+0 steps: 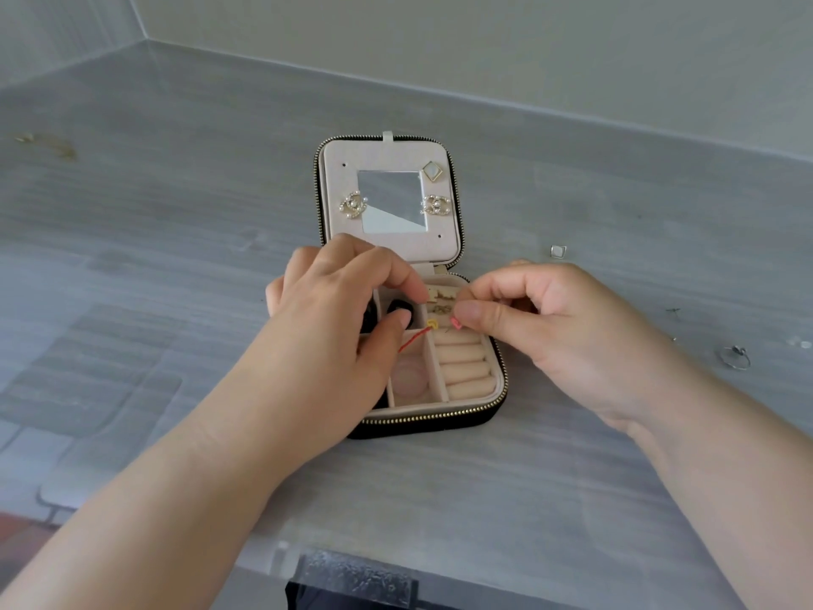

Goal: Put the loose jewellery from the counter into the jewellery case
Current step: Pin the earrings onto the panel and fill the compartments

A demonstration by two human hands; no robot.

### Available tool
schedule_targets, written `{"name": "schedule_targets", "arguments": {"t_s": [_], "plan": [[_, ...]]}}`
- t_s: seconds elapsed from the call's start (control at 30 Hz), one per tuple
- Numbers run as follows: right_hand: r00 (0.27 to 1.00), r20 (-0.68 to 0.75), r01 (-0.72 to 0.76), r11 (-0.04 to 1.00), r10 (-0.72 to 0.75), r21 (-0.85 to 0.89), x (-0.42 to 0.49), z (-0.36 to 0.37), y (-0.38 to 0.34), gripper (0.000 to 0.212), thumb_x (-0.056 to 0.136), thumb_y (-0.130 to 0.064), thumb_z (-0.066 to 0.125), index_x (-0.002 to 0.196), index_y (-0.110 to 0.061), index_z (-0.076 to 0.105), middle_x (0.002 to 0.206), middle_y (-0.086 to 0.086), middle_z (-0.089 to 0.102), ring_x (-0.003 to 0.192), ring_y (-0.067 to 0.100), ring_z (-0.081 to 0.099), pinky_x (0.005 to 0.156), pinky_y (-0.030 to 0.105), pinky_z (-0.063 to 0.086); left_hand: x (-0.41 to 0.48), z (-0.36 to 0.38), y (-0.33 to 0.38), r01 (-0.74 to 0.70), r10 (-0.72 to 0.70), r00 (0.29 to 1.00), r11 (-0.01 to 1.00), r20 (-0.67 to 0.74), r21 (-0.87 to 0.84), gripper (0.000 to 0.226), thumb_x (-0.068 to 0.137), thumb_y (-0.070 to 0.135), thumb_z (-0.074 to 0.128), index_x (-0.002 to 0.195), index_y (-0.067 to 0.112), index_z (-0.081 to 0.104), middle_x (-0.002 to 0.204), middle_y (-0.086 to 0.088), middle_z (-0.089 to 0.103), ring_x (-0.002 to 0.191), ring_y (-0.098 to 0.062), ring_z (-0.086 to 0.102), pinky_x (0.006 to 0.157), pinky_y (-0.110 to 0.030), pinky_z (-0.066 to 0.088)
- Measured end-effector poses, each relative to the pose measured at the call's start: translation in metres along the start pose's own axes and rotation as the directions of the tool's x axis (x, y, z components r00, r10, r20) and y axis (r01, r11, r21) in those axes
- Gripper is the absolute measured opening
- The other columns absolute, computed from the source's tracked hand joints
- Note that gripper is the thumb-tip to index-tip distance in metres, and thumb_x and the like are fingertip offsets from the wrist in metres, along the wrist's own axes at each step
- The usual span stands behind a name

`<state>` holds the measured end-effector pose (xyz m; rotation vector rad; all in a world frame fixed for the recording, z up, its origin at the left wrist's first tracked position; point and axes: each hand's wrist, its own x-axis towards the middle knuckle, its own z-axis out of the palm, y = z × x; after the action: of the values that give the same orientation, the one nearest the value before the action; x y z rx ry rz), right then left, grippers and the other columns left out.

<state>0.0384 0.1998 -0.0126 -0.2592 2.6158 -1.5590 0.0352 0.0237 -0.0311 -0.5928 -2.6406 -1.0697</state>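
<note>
The black jewellery case lies open at the counter's middle, with its mirrored lid folded back. Two pearl earrings and a square earring are pinned to the lid. A red cord bracelet with a gold charm and a pink bead hangs over the case's dividers. My left hand is curled over the left compartments, its thumb on the cord's red end. My right hand pinches the cord by the pink bead, above the ring rolls. A pink ring lies in the middle compartment.
Loose on the grey counter to the right are a square earring, a silver ring and a few tiny pieces. A thin gold chain lies far left. The counter's front edge runs below my forearms.
</note>
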Motion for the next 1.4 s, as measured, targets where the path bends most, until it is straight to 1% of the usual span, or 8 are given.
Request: {"name": "schedule_targets", "arguments": {"t_s": [0.3, 0.47, 0.63, 0.77, 0.9, 1.07, 1.23, 1.4], "plan": [[1.0, -0.012, -0.014, 1.0, 0.014, 0.005, 0.003, 0.005, 0.001, 0.015, 0.084, -0.026, 0.064, 0.071, -0.02, 0.07, 0.081, 0.017, 0.067, 0.063, 0.017, 0.051, 0.062, 0.028, 0.038, 0.0, 0.0, -0.001, -0.006, 0.005, 1.0, 1.0, 0.022, 0.031, 0.015, 0.077, 0.032, 0.047, 0.082, 0.042, 0.056, 0.089, 0.025, 0.044, 0.098, 0.003, 0.034, 0.083, -0.006, 0.02], [0.987, -0.153, 0.03, 0.997, -0.04, -0.07, 0.005, 0.01, 0.003, 0.012, 0.073, -0.027, 0.074, 0.063, -0.031, 0.068, 0.065, -0.009, 0.044, 0.055, -0.002, 0.041, 0.054, 0.012, 0.028, -0.001, 0.0, -0.001, -0.017, 0.017, 1.0, 0.999, 0.019, 0.04, 0.014, 0.077, 0.031, 0.048, 0.08, 0.043, 0.054, 0.089, 0.025, 0.045, 0.097, 0.004, 0.034, 0.08, -0.007, 0.02], [0.957, -0.27, 0.074, 0.988, -0.109, -0.137, 0.003, 0.006, 0.002, 0.014, 0.065, -0.032, 0.079, 0.06, -0.029, 0.066, 0.059, -0.009, 0.029, 0.051, 0.001, 0.035, 0.048, 0.014, 0.024, -0.001, 0.0, -0.002, -0.027, 0.027, 1.0, 0.998, 0.003, 0.059, 0.014, 0.077, 0.031, 0.048, 0.084, 0.042, 0.053, 0.089, 0.024, 0.045, 0.098, 0.005, 0.033, 0.079, -0.004, 0.018], [0.909, -0.407, 0.06, 0.996, -0.084, -0.07, 0.0, -0.025, 0.003, 0.019, 0.078, -0.04, 0.068, 0.067, -0.024, 0.067, 0.059, 0.002, 0.042, 0.052, 0.006, 0.036, 0.051, 0.02, 0.029, -0.001, 0.0, -0.003, -0.093, 0.096, 0.995, 0.99, -0.026, 0.104, 0.022, 0.082, 0.031, 0.043, 0.089, 0.045, 0.059, 0.092, 0.019, 0.045, 0.092, -0.003, 0.033, 0.086, -0.008, 0.018], [0.956, -0.294, -0.061, 0.978, -0.001, -0.202, -0.006, -0.053, 0.008, 0.012, 0.079, -0.038, 0.067, 0.07, -0.03, 0.071, 0.075, 0.014, 0.066, 0.073, 0.031, 0.054, 0.059, 0.025, 0.036, -0.002, -0.002, -0.003, -0.134, 0.139, 0.99, 0.983, -0.033, 0.124, 0.035, 0.084, 0.033, 0.037, 0.087, 0.045, 0.069, 0.096, 0.014, 0.046, 0.091, -0.01, 0.034, 0.086, -0.02, 0.022], [0.996, -0.061, -0.088, 0.938, 0.071, -0.337, -0.004, -0.048, 0.007, 0.012, 0.059, -0.033, 0.081, 0.067, -0.031, 0.072, 0.056, -0.021, 0.059, 0.048, 0.006, 0.038, 0.044, 0.015, 0.028, -0.001, -0.001, -0.004, -0.14, 0.144, 0.989, 0.984, -0.03, 0.114, 0.036, 0.083, 0.035, 0.036, 0.087, 0.045, 0.07, 0.096, 0.013, 0.049, 0.089, -0.011, 0.033, 0.085, -0.023, 0.023], [0.997, -0.07, -0.055, 0.918, 0.03, -0.394, -0.001, -0.04, 0.013, 0.017, 0.053, -0.042, 0.079, 0.066, -0.036, 0.07, 0.06, -0.021, 0.059, 0.05, 0.004, 0.043, 0.045, 0.016, 0.029, -0.001, -0.001, -0.004, -0.153, 0.159, 0.986, 0.981, -0.043, 0.115, 0.037, 0.083, 0.032, 0.036, 0.089, 0.043, 0.07, 0.096, 0.013, 0.049, 0.09, -0.01, 0.032, 0.085, -0.023, 0.023], [0.996, -0.053, 0.043, 0.916, -0.07, -0.398, -0.001, -0.035, 0.012, 0.014, 0.057, -0.039, 0.078, 0.068, -0.041, 0.069, 0.072, -0.012, 0.054, 0.068, 0.006, 0.046, 0.064, 0.023, 0.037, -0.001, -0.001, -0.003, -0.148, 0.155, 0.987, 0.983, -0.052, 0.111, 0.041, 0.082, 0.026, 0.034, 0.093, 0.043, 0.069, 0.096, 0.012, 0.049, 0.091, -0.012, 0.034, 0.086, -0.023, 0.023]]}}
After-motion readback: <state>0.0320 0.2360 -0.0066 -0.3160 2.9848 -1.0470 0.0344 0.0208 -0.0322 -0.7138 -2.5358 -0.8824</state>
